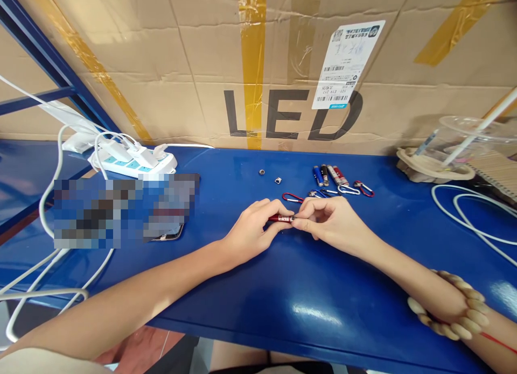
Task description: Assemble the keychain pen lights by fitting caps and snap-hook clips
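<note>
My left hand (252, 231) is closed around a small red keychain flashlight (281, 218), held level just above the blue table (283, 293). My right hand (329, 220) pinches the flashlight's right end with its fingertips; whether it holds a small part there is hidden. Just beyond the hands lie a red carabiner clip (292, 197) and a blue one (319, 193). Farther back, several small flashlights (329, 175) in blue, silver and red lie side by side, with two more carabiner clips (355, 189) next to them.
Two tiny metal parts (270, 176) lie at the table's middle back. A white power strip (135, 161) with plugs and cables sits left, a phone (167, 235) beside a blurred patch. A cardboard box (283, 67) stands behind. A plastic cup with straw (452, 148) and white cables (472, 212) are right.
</note>
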`<state>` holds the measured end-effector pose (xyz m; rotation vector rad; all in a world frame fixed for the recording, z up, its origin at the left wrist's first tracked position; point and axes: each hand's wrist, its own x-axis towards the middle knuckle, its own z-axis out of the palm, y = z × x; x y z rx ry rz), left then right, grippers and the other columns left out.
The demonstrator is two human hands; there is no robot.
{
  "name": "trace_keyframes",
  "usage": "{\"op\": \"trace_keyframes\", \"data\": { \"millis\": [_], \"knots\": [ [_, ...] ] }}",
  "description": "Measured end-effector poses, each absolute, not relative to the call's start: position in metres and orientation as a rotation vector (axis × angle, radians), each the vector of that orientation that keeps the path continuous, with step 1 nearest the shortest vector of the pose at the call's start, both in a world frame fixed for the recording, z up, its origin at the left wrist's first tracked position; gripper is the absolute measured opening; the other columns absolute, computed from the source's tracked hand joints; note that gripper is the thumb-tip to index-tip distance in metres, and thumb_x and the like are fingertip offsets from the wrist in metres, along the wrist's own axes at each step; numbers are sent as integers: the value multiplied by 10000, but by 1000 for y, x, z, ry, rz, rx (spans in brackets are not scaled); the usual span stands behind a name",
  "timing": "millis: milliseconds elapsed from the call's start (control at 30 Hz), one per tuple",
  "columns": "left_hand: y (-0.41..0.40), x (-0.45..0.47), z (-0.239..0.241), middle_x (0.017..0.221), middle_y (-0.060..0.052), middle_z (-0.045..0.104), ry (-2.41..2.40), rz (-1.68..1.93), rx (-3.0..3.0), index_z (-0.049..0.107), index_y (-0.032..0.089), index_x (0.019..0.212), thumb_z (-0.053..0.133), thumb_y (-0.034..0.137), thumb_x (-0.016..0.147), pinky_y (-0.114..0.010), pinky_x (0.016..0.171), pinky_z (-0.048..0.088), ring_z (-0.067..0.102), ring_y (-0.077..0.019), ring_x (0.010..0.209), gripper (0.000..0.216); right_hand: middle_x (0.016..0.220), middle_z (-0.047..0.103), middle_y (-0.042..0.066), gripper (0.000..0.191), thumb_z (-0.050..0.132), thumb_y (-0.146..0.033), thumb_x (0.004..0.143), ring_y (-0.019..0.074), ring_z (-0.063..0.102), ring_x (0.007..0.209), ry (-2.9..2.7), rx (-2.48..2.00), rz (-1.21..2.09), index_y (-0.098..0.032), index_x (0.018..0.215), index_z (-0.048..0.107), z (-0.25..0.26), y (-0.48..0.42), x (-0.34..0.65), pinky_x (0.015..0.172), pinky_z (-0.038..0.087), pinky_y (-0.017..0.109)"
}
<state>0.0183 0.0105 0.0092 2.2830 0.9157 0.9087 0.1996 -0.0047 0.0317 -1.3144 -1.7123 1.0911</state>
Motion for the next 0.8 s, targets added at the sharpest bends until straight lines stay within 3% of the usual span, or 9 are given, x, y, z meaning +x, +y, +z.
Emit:
{"op": "trace_keyframes", "data": {
  "millis": [500,800],
  "knots": [
    [12,19,11,894,-8,663,918,856,2199,592,211,945,526,258,847,-257,796,478,608,-135,859,127,496,551,-9,326,725,-472,619,86,465,409,-1792,-1346,949,-165,584,624,29,1,206,420,366,218],
    [9,18,13,1003,-16,657,852,828,2251,574,228,1066,480,296,874,-252,820,462,599,-136,899,224,492,550,-7,315,733,-444,605,90,471,424,-1741,-1341,1085,-166,557,592,29,3,208,433,368,218]
  ]
}}
